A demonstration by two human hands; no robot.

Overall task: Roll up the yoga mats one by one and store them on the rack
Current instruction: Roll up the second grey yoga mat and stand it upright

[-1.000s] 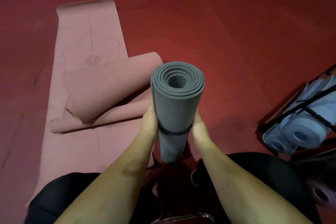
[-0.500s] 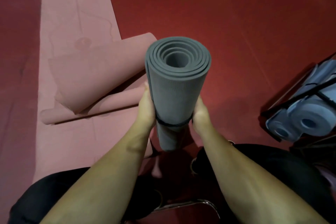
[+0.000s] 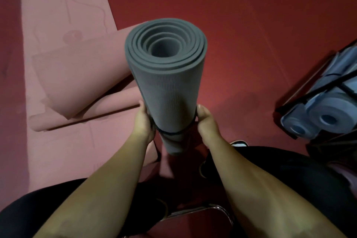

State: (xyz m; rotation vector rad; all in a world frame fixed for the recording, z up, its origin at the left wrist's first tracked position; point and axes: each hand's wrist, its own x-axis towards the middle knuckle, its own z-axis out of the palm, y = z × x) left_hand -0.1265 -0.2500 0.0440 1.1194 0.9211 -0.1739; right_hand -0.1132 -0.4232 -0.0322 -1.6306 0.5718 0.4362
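Grey foam yoga mat (image 3: 170, 91), rolled into a tight cylinder, stands upright between our two hands, its spiral end facing the camera. We clasp its lower part with the left hand (image 3: 144, 124) on one side and the right hand (image 3: 205, 121) on the other, fingers curled round the roll at a thin black elastic band (image 3: 170, 133).

Risks from this grip:
- The band sits near the lower end only. The upper layers are unbound and, in our judgement, may loosen or telescope if we tilt the roll.
- We hold low on a tall roll, so it may tip away from our hands.
- The black metal rack (image 3: 316, 91), well apart to the right of the right hand, already holds light blue rolled mats (image 3: 326, 118); a careless insertion may snag its bars.
- The pink yoga mat (image 3: 63, 75), half rolled beyond the left hand, remains a trip hazard.
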